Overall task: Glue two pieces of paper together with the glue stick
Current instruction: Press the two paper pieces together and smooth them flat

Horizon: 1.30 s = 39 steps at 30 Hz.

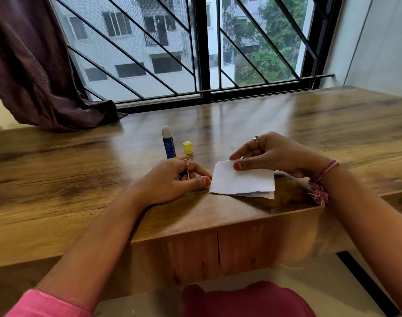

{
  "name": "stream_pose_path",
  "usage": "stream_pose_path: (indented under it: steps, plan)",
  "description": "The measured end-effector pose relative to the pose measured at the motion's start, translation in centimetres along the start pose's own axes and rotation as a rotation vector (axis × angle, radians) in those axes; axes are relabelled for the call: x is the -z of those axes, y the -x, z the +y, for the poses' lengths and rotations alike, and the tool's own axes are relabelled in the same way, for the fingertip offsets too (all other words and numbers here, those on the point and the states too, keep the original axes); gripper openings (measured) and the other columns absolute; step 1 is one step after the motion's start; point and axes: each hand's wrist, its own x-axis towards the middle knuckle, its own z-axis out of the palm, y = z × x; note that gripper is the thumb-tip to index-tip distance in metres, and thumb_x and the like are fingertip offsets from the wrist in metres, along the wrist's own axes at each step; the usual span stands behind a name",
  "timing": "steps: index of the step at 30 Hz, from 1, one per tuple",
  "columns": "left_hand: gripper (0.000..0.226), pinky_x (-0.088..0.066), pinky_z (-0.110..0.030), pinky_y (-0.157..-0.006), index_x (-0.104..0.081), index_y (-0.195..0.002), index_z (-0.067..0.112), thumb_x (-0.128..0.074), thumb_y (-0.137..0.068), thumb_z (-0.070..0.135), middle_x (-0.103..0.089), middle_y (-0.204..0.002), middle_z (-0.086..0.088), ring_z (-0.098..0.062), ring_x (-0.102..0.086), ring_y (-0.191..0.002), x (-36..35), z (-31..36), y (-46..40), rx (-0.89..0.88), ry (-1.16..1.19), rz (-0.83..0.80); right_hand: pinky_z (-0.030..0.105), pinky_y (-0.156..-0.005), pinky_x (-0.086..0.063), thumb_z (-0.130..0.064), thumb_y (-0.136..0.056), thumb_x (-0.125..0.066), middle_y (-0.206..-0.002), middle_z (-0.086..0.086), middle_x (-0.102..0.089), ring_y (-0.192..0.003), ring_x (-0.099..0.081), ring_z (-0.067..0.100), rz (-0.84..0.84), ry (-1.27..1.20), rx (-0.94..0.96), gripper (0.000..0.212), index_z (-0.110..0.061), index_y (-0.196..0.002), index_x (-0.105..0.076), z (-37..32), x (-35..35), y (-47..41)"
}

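Observation:
Two white paper pieces lie stacked near the front edge of the wooden table, the lower one's torn edge showing beneath the upper. My right hand pinches the upper sheet at its far edge between thumb and fingers. My left hand rests on the table with fingers curled, its thumb tip touching the paper's left edge. Behind my left hand stands a blue glue stick, uncapped, with its white glue showing. Its yellow cap stands just to the right of it.
A dark purple curtain drapes onto the table's far left. A barred window runs along the back edge. The table's front edge and a drawer front lie just below the paper.

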Motion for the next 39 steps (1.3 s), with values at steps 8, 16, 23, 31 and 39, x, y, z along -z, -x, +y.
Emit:
stream_pose_path:
  steps: [8,16,23,31,39]
  plan:
    - [0.025,-0.039,-0.017,-0.059,-0.072,-0.099,0.027,-0.066,-0.080,0.043,-0.054,-0.075,0.002,-0.001,-0.045,-0.059,-0.08,-0.02,-0.03,0.011,0.020,-0.007,0.012,-0.051,-0.047,-0.025,-0.071,-0.078,-0.080,0.001,-0.076,-0.062,-0.066,0.003,-0.003,0.004,-0.005,0.026,-0.018,-0.096,-0.075,0.10,0.07,0.00]
    - [0.028,-0.038,-0.021,-0.057,-0.072,-0.095,0.028,-0.066,-0.077,0.049,-0.052,-0.068,0.005,-0.001,-0.044,-0.057,-0.24,-0.22,-0.16,0.018,0.069,0.000,0.011,-0.051,-0.046,-0.028,-0.072,-0.078,-0.077,-0.004,-0.076,-0.062,-0.064,0.001,0.001,0.035,-0.003,0.026,-0.019,-0.097,-0.075,0.09,0.08,0.04]
    - [0.028,-0.037,-0.024,-0.056,-0.071,-0.096,0.028,-0.066,-0.078,0.049,-0.050,-0.066,0.006,-0.004,-0.044,-0.057,-0.29,-0.24,-0.15,0.019,0.068,-0.006,0.010,-0.050,-0.045,-0.030,-0.070,-0.078,-0.076,-0.005,-0.076,-0.061,-0.064,0.000,-0.002,0.044,0.001,0.029,-0.019,-0.097,-0.075,0.05,0.07,0.05]
    - [0.023,-0.035,-0.017,-0.054,-0.070,-0.097,0.028,-0.066,-0.082,0.045,-0.051,-0.066,0.006,-0.003,-0.044,-0.056,-0.30,-0.21,-0.20,0.021,0.041,-0.012,0.013,-0.055,-0.049,-0.039,-0.062,-0.078,-0.083,-0.002,-0.077,-0.066,-0.065,0.003,-0.005,0.038,0.006,0.039,-0.020,-0.095,-0.076,0.21,0.06,-0.10]
    - [0.022,-0.035,-0.016,-0.052,-0.069,-0.096,0.028,-0.067,-0.081,0.044,-0.049,-0.064,0.007,-0.003,-0.042,-0.055,-0.36,-0.24,-0.27,0.008,0.028,-0.001,0.013,-0.053,-0.049,-0.034,-0.065,-0.078,-0.080,-0.001,-0.076,-0.064,-0.065,0.004,-0.010,0.024,0.006,0.036,-0.018,-0.096,-0.075,0.18,0.05,-0.13]
